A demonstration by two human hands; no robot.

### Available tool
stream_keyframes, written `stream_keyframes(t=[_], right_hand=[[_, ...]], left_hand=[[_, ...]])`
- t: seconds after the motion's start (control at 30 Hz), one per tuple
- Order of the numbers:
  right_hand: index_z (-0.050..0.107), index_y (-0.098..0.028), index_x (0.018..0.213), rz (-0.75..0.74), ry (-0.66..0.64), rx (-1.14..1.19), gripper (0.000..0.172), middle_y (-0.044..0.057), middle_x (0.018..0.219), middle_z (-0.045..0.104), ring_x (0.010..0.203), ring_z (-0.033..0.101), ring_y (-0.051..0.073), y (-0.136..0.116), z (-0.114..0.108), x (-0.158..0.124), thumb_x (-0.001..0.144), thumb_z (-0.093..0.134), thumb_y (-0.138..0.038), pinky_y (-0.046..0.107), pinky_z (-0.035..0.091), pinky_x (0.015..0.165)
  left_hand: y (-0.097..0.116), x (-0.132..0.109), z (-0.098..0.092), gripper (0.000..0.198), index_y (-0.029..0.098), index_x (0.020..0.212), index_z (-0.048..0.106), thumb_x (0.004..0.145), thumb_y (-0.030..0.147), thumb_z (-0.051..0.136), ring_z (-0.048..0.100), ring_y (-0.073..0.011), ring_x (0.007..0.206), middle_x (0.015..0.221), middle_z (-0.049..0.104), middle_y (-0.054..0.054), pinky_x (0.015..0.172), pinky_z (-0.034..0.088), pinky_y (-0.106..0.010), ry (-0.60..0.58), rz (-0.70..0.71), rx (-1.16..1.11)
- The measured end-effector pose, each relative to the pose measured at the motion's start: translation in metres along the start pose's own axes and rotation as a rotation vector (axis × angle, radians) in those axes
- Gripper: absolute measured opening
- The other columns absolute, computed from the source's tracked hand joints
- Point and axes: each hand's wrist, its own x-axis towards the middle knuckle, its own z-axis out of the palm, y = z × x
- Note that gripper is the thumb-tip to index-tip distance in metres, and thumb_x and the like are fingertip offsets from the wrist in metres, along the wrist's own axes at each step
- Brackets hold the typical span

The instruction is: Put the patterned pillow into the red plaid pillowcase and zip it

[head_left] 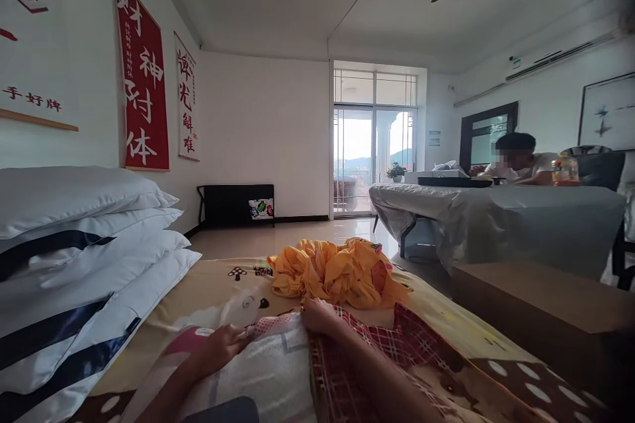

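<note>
A pillow [270, 370] in a patterned case of red check and white lies on the bed in front of me. My left hand [223, 346] is closed on the case's edge at the left. My right hand [317, 316] grips the same edge near its top middle, with the forearm lying across the checked cloth. Just beyond the hands sits a crumpled orange cloth [335, 272].
Stacked white pillows with dark blue stripes [74, 258] fill the left side. A brown cardboard box [540, 310] stands at the right. Behind it a covered table [496, 218] has a person seated at it. The bed sheet [208, 291] is tan with cartoon prints.
</note>
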Motion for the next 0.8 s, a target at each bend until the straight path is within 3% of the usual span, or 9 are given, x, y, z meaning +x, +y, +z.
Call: stream_keyframes(t=[0.17, 0.27, 0.33, 0.47, 0.63, 0.73, 0.8], right_hand=[[0.073, -0.014, 0.093, -0.107, 0.0, -0.056, 0.027, 0.017, 0.097, 0.072, 0.089, 0.069, 0.029, -0.044, -0.013, -0.004, 0.085, 0.048, -0.019, 0.032, 0.047, 0.069], [0.071, -0.017, 0.097, -0.149, 0.051, -0.047, 0.035, 0.015, 0.101, 0.072, 0.094, 0.068, 0.025, -0.07, -0.018, -0.011, 0.091, 0.036, -0.023, 0.03, 0.045, 0.07], [0.07, -0.019, 0.095, -0.191, 0.057, -0.048, 0.037, 0.013, 0.101, 0.072, 0.095, 0.067, 0.025, -0.08, -0.017, -0.018, 0.092, 0.034, -0.026, 0.029, 0.044, 0.07], [0.066, -0.018, 0.096, -0.286, -0.001, -0.084, 0.025, 0.013, 0.096, 0.072, 0.087, 0.069, 0.026, -0.074, -0.013, -0.046, 0.084, 0.046, -0.024, 0.03, 0.043, 0.066], [0.061, -0.016, 0.104, -0.237, -0.024, -0.179, 0.031, 0.012, 0.086, 0.072, 0.076, 0.07, 0.028, -0.026, -0.014, -0.107, 0.075, 0.05, -0.019, 0.03, 0.04, 0.057], [0.06, -0.016, 0.107, -0.268, 0.004, -0.292, 0.036, 0.007, 0.07, 0.071, 0.06, 0.068, 0.024, 0.009, 0.012, -0.141, 0.071, 0.053, -0.014, 0.027, 0.035, 0.049], [0.058, -0.017, 0.108, -0.359, 0.131, -0.355, 0.039, 0.004, 0.063, 0.069, 0.052, 0.065, 0.02, 0.029, 0.043, -0.153, 0.071, 0.052, -0.007, 0.026, 0.032, 0.047]], left_hand=[[0.036, -0.012, -0.023, 0.043, 0.027, 0.106, 0.071, 0.084, 0.055, 0.047, 0.059, -0.0225, 0.107, 0.11, 0.07, 0.0, 0.092, 0.045, -0.027, 0.026, 0.055, -0.204], [0.043, -0.002, -0.013, 0.036, 0.024, 0.095, 0.073, 0.082, 0.047, 0.049, 0.058, -0.0227, 0.104, 0.107, 0.07, -0.001, 0.093, 0.045, -0.028, 0.016, 0.136, -0.243], [0.037, 0.009, 0.002, 0.034, 0.022, 0.09, 0.073, 0.08, 0.039, 0.046, 0.059, -0.0223, 0.103, 0.108, 0.071, -0.003, 0.093, 0.045, -0.028, 0.034, 0.163, -0.228], [0.002, 0.017, 0.018, 0.043, 0.019, 0.093, 0.073, 0.081, 0.043, 0.04, 0.064, -0.0256, 0.098, 0.104, 0.073, -0.007, 0.09, 0.047, -0.032, 0.049, 0.054, -0.172], [-0.061, -0.005, -0.016, 0.056, 0.02, 0.11, 0.069, 0.083, 0.061, 0.043, 0.057, -0.0275, 0.117, 0.122, 0.067, -0.007, 0.102, 0.041, -0.034, 0.134, -0.035, -0.108], [-0.097, -0.026, -0.027, 0.064, 0.017, 0.11, 0.069, 0.075, 0.066, 0.048, 0.06, -0.0305, 0.113, 0.118, 0.069, -0.01, 0.099, 0.045, -0.037, 0.203, -0.233, -0.099], [-0.11, -0.035, -0.02, 0.066, 0.014, 0.106, 0.07, 0.08, 0.066, 0.039, 0.064, -0.0317, 0.106, 0.109, 0.072, -0.012, 0.094, 0.049, -0.04, 0.298, -0.389, -0.16]])
